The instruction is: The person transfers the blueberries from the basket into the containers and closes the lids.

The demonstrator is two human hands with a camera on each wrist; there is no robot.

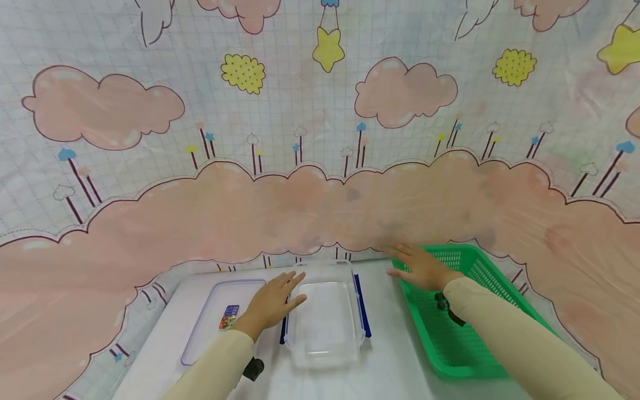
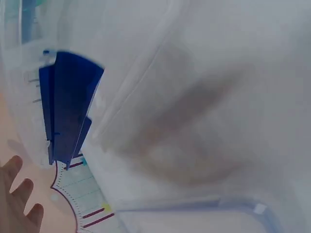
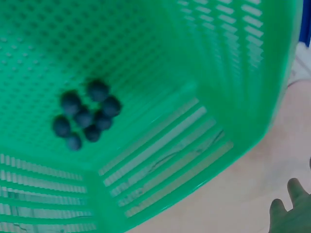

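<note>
My left hand [image 1: 270,303], fingers spread and thumb out, is above the left edge of a clear plastic food container [image 1: 325,355], holding nothing. The container is without its lid and has blue side latches [image 1: 363,305]; a dark blue latch [image 2: 70,107] also shows close up in the left wrist view. My right hand [image 1: 422,269], also with extended fingers and nothing in it, hovers over the far left rim of a green plastic basket [image 1: 435,355]. Inside that basket, a small cluster of dark blueberries [image 3: 83,116] lies on the perforated bottom.
Left of the container, a clear lid [image 1: 200,319] with a bluish edge lies flat on the white table [image 1: 385,355]. A small colourful label [image 1: 229,316] is on the lid. Behind the table hangs a cloth [image 1: 320,216] printed with clouds and stars.
</note>
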